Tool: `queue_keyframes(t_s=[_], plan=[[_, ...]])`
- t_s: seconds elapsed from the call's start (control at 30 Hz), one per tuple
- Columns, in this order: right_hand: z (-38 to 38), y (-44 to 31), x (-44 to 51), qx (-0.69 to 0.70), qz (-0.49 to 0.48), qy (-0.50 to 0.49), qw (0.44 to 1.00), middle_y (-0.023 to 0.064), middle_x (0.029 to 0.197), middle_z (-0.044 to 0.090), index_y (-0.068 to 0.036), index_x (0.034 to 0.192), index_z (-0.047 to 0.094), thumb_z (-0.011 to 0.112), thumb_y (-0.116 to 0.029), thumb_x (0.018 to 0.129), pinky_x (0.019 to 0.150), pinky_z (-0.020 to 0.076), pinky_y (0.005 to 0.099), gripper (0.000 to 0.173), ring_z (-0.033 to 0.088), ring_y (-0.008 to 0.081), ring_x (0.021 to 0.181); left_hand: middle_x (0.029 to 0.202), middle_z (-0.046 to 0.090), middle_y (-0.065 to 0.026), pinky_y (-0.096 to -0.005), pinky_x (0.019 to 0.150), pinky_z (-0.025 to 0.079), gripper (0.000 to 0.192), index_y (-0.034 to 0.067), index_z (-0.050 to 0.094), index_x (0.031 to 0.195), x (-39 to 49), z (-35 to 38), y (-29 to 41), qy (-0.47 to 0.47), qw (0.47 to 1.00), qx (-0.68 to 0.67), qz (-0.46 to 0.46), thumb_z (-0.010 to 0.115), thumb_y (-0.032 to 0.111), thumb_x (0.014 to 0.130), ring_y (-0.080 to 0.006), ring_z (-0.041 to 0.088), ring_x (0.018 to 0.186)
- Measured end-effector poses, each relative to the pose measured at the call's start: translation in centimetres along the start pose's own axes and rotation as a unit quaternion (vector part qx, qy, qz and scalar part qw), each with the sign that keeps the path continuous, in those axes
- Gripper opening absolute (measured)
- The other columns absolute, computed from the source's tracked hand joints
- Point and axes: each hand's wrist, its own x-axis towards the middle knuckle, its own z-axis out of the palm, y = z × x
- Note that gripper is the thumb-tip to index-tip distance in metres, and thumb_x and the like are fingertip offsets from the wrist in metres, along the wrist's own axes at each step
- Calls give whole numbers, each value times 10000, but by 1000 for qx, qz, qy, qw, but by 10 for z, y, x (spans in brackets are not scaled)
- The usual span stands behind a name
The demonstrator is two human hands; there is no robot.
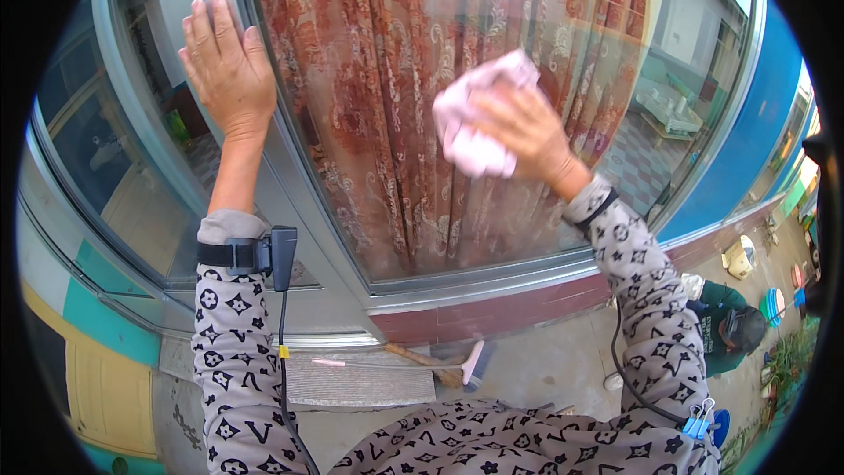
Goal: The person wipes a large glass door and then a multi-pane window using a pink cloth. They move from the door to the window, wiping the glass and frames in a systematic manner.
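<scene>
My left hand (229,69) lies flat against the grey metal window frame (306,191), its fingers extended and nothing in it. On the large glass pane (343,224) to the right, my right hand (521,128) presses a crumpled pink cloth (471,145); that hand is slightly blurred. Patterned red-orange curtains (395,112) hang behind the glass, which also carries reflections. Both forearms are in patterned grey sleeves, with a dark strap at each wrist and a device on the left one.
Below the window, a broom with a pink-edged head (472,364) and a straw broom (448,377) lie by a ribbed grey step (362,379). A person in a green top (722,330) is at the right, near basins (771,307) and potted plants (788,359).
</scene>
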Motion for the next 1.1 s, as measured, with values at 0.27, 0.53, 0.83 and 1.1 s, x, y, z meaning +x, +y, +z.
queue_keyframes(t_s=[0.27,0.53,0.83,1.1], plan=[[-79,98,72,-112,120,107,981,151,1491,525,-73,1338,647,789,-264,743,1187,349,480,641,444,366,1421,1622,365,-104,-524,1211,246,562,168,409,1561,1,-3,1,-10,1000,8,3,509,337,1034,-325,326,1500],[-62,94,51,-123,186,182,958,161,1508,507,-57,1365,624,799,-268,740,1185,350,463,682,436,371,1428,1628,361,-84,-518,1219,229,556,173,400,1569,2,-6,2,-13,1000,6,0,476,353,1048,-311,312,1509],[-41,58,-8,-133,253,147,947,190,1512,495,-75,1376,633,784,-276,752,1206,322,487,673,405,382,1451,1628,365,-61,-504,1224,224,545,196,390,1575,2,-6,-1,2,1000,8,18,467,336,1053,-293,320,1508],[-18,-26,-104,-119,325,90,934,247,1543,431,-32,1335,629,678,-575,859,1186,298,572,723,356,483,1450,1637,353,-42,-497,1232,201,537,213,367,1586,2,-4,-5,5,999,7,32,422,372,1077,-266,288,1526]])
